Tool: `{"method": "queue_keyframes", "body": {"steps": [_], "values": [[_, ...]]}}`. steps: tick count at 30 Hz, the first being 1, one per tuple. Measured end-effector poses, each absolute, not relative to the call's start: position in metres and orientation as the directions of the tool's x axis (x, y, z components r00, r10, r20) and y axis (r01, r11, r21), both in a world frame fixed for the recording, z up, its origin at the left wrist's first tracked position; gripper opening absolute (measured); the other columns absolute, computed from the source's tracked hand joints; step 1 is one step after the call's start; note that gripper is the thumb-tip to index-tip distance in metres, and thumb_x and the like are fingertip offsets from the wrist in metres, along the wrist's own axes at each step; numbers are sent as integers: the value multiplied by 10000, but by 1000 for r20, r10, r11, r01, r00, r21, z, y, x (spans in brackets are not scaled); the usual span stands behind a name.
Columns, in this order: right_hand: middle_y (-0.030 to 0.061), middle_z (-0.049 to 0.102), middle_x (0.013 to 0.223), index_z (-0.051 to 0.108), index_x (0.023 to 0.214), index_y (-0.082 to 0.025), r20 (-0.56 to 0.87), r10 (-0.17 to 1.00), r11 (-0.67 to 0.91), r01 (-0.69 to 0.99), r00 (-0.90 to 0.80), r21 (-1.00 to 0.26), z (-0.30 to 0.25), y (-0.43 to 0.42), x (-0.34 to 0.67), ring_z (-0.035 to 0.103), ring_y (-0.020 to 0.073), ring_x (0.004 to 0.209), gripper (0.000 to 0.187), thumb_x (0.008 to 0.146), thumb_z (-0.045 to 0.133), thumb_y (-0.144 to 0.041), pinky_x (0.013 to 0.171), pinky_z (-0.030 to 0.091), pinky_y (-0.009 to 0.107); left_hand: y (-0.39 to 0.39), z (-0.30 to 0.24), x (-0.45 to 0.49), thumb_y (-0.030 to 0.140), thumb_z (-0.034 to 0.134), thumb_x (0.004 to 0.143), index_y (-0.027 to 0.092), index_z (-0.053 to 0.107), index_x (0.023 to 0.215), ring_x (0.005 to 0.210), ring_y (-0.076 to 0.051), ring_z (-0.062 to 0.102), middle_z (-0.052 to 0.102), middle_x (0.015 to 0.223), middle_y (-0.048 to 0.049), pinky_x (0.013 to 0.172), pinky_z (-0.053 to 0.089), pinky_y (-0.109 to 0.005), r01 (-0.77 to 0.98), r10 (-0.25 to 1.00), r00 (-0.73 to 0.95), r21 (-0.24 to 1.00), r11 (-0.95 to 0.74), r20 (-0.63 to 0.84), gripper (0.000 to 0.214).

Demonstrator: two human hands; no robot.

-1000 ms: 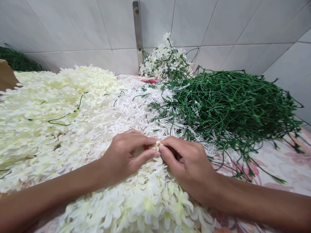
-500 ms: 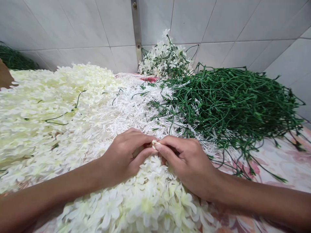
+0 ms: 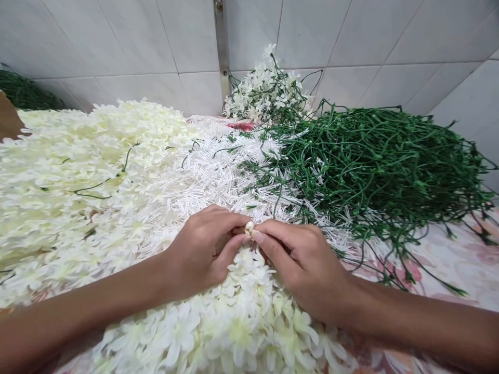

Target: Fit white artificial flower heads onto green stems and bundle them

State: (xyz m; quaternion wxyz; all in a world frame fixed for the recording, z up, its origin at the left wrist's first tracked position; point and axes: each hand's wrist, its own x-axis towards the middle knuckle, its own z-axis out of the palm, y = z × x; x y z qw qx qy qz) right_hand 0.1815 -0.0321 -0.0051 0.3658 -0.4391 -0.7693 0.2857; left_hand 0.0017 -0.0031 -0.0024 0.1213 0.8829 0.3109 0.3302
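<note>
My left hand (image 3: 198, 252) and my right hand (image 3: 300, 267) meet at the middle of the view, fingertips pinching a small cream-white flower bud (image 3: 249, 226) from either side. Below and between my hands lies a heap of white artificial flower strands (image 3: 249, 291), and my wrists rest close to it. A larger cream-white mass of artificial blossoms (image 3: 74, 192) spreads to the left of my left hand. Thin white plastic fringe (image 3: 218, 179) lies just beyond my fingers.
A tangled pile of green plastic stems (image 3: 370, 166) lies at the right, beside a small bunch of white flowers (image 3: 265, 91). Under them is a floral cloth (image 3: 448, 265). A tiled wall (image 3: 117, 41) with a metal strip (image 3: 222, 52) stands behind, and a dark green pile (image 3: 27, 91) sits far left.
My fingers have shifted slightly on the bud, which now stands a little higher between them. The whole view has tilted slightly; the piles have not visibly moved.
</note>
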Motion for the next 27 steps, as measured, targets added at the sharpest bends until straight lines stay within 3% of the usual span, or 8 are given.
{"method": "queue_keyframes", "body": {"steps": [17,27], "values": [[-51,394,546,436,623,-152,350,865,496,510,-358,-703,-4,-31,178,343,55,490,278,897,461,-111,517,258,204,-4,-4,2,84,475,862,101,590,942,712,-132,571,653,780,-42,679,454,-259,468,615,618,400,-788,490,141],[-49,414,549,476,640,-152,294,891,445,538,-345,-716,-4,-31,179,353,60,490,256,894,459,-125,516,264,213,-3,-3,2,83,431,865,118,576,960,724,-145,574,652,787,-53,684,473,-273,497,629,622,386,-777,466,177]]}}
